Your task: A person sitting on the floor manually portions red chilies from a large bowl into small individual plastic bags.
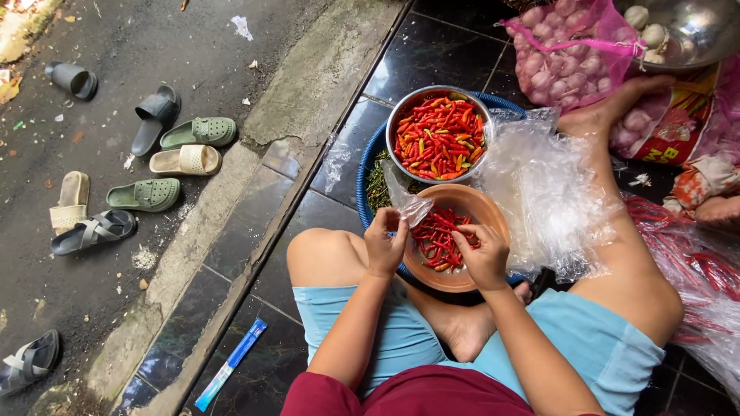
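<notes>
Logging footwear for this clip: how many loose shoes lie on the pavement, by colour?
Green clogs: 2
Beige slippers: 2
Grey sandals: 4
Total: 8

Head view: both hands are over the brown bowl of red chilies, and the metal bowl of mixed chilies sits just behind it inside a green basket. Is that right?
Not quite. In the head view the basket is blue, not green. The rest holds: the left hand and right hand are over the brown bowl of red chilies, with the metal bowl of mixed chilies just behind it.
</notes>
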